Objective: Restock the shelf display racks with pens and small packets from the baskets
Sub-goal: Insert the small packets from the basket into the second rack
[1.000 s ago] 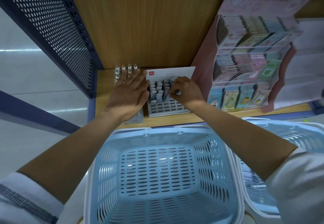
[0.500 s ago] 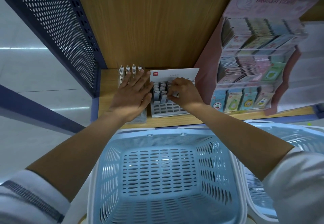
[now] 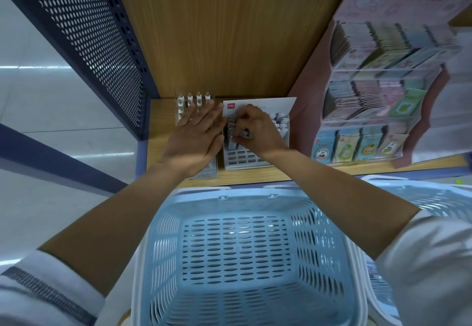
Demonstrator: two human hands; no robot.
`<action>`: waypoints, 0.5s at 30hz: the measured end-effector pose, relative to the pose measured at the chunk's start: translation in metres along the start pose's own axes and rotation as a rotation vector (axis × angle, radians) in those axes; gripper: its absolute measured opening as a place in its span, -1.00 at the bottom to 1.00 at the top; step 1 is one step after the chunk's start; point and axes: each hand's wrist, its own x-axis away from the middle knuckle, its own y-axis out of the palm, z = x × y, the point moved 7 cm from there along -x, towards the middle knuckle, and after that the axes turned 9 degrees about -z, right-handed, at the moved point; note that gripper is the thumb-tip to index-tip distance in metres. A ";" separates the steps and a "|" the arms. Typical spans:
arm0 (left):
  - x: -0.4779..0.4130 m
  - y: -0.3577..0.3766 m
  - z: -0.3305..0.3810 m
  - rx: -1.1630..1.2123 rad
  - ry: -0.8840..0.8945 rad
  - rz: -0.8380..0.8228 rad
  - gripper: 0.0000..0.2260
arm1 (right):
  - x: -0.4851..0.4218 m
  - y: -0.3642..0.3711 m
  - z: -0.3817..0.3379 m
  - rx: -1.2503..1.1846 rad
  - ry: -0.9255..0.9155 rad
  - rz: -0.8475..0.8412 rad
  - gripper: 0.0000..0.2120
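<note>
Grey pen [image 3: 241,136]: pinched in my right hand [image 3: 258,131], fingers curled, down among the others in the white rack [image 3: 245,158]
Left hand [image 3: 196,142]: flat, fingers straight, over the smaller rack [image 3: 208,171] just beside it
Blue basket [image 3: 158,236]: right below the shelf edge
Packets [image 3: 370,111]: off to the right in tiers

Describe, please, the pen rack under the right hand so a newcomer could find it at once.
On the wooden shelf behind the blue basket, look between the left pen rack and the pink sticker display. There stands a white slotted rack where the right hand grips grey pens. Only it has a white backing card with a red logo.
</note>
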 end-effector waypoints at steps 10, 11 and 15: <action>0.000 0.003 0.000 -0.018 -0.003 -0.057 -0.46 | 0.010 -0.003 0.013 -0.132 0.023 -0.057 -0.88; 0.000 0.002 0.000 -0.005 -0.012 -0.064 -0.44 | 0.012 -0.010 0.014 -0.150 0.029 -0.068 -0.87; -0.007 -0.019 0.018 0.015 -0.003 0.004 -0.49 | 0.030 -0.059 0.018 -0.177 0.065 0.019 -0.86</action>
